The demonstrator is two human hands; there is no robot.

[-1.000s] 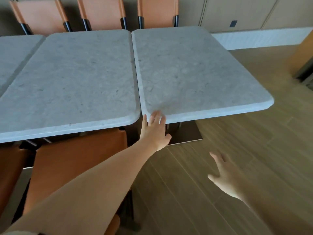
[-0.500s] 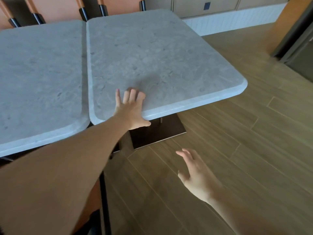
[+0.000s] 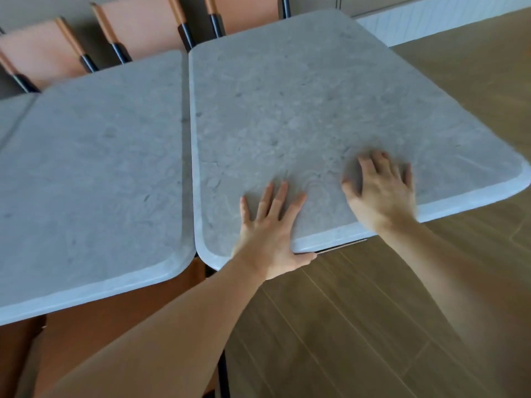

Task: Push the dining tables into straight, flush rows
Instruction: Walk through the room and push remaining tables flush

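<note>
Both hands flat on the right worktop (image 3: 301, 116) — left hand (image 3: 270, 225) at the near edge close to the near-left corner, fingers straight and spread, thumb hooked over the rim; right hand (image 3: 379, 191) further right and slightly farther in, fingers loosely spread, blurred, apparently pressing rather than grasping. Neither clenched around anything. Long axis of this slab running near to far, away from the hands, its near edge skewed rightward. Neighbouring worktop (image 3: 94, 173) lying directly left, separated by a narrow dark seam (image 3: 188, 156) that looks roughly even along its length. Near edges not level — the left slab's near edge sits nearer than the right one's. Probably a pull toward the body or a small twist needed; left hand closer to the seam, so better placed to steer it. No containers in view. Orange chairs (image 3: 138, 24) behind the far edges, wood floor (image 3: 359, 326) to the right.
</note>
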